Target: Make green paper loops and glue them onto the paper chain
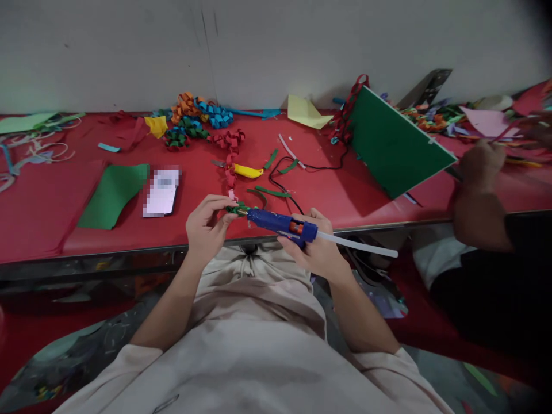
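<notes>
My right hand point(321, 247) grips a blue hot glue gun point(273, 221), with a long white glue stick point(362, 244) poking out of its back end. The gun's nozzle touches or nearly touches a small green paper strip point(236, 210), pinched between the fingers and thumb of my left hand point(207, 224). From there a red paper chain point(232, 155) runs away over the table. Close by lie a yellow-handled cutter point(248, 171) and loose green paper strips point(271, 191). How the green strip joins the chain is hidden by my fingers.
On the red table point(207, 184) lie a phone point(162, 192), a green paper sheet point(112, 195) and multicoloured paper chains point(198, 115). A green board point(392, 144) leans at right. Beyond it, a co-worker's hand point(483, 164) is among paper scraps. A black cord point(319, 167) crosses the table.
</notes>
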`<state>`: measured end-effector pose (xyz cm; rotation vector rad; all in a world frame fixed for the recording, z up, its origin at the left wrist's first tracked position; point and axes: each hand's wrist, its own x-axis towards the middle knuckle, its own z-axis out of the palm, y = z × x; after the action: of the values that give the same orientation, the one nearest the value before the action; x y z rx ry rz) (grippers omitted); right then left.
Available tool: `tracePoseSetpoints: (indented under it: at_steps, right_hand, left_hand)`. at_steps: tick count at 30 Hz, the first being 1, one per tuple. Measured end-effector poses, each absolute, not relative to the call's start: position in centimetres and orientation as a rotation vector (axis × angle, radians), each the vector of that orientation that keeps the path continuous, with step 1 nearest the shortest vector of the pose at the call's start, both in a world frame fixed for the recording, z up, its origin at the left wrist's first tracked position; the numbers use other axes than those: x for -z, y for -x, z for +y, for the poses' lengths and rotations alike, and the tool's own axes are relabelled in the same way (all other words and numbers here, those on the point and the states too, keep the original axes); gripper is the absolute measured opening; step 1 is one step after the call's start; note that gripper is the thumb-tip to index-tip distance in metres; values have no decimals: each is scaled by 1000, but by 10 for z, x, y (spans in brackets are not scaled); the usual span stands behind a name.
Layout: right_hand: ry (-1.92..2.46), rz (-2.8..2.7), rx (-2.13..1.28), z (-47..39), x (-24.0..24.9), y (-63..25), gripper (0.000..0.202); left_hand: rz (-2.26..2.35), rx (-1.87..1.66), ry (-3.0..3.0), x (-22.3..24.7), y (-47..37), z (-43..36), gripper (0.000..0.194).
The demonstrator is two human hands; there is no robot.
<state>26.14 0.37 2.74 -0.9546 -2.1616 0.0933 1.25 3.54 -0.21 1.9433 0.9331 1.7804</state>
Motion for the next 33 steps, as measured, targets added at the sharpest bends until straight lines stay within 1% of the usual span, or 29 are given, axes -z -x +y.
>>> tracePoseSetpoints:
  at_steps: [10,26,33]
  right_hand:
    - [1008,-2163,-45,3,-27,-264,39]
    - [1015,-2153,-75,2,-23,-264,39]
    - [971,-2162,-77,2,-25,-263,38]
  left_hand:
    - [958,-1789,-1965,1,-15,36,12]
    - [992,-1773,-1954,4,-14,36,16]
    - [976,-1791,-1950,1,-14,32,12]
